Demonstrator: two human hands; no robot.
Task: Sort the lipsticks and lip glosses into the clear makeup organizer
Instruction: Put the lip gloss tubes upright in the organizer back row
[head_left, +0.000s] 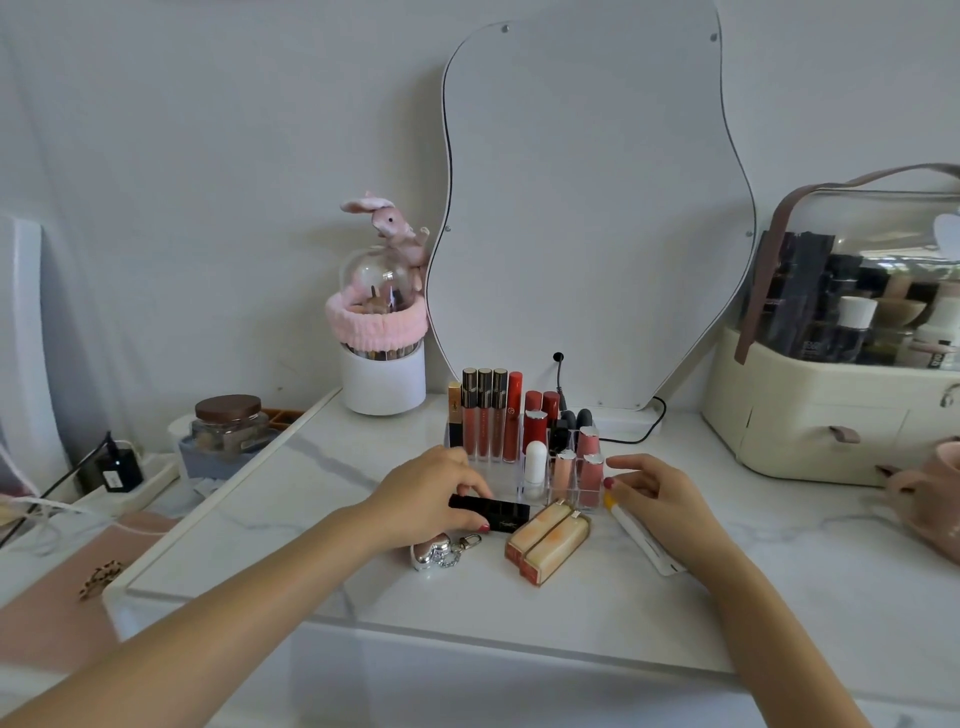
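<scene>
A glossy marble-look tabletop (779, 545) bears a clear plastic organizer (506, 480), a shiny metal keychain (441, 553) and a glossy black lipstick (491, 512).

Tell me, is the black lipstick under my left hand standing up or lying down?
Lying down: the black lipstick lies flat on the tabletop, pinched by the left hand.
</scene>
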